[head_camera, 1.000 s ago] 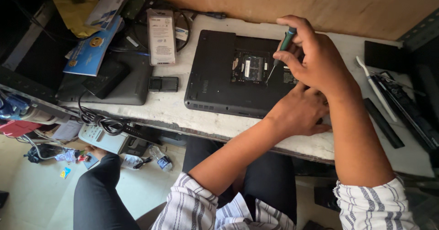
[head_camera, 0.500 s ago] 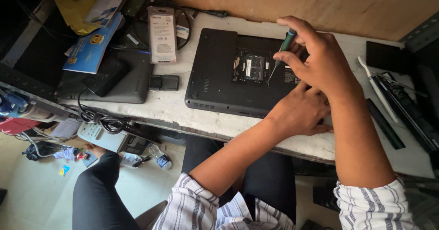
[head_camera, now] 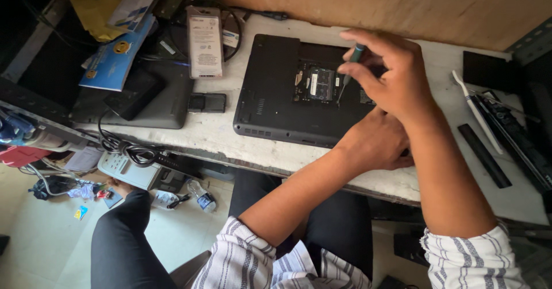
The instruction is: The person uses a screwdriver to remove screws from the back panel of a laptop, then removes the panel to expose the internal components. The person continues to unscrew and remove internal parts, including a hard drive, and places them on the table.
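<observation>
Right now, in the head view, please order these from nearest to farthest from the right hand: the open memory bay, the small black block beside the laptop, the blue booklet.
From the right hand, which holds a screwdriver:
1. Open memory bay, just left of the hand, in the laptop underside.
2. Small black block, left of the laptop on the bench.
3. Blue booklet, far left on the pile.

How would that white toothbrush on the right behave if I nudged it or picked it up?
The toothbrush looks thin and plastic, so it is probably very light and fairly stiff. It lies flat on the bench, so a nudge would likely slide or spin it, not tip it. Its slim handle may roll a little toward the black strip beside it.
</observation>
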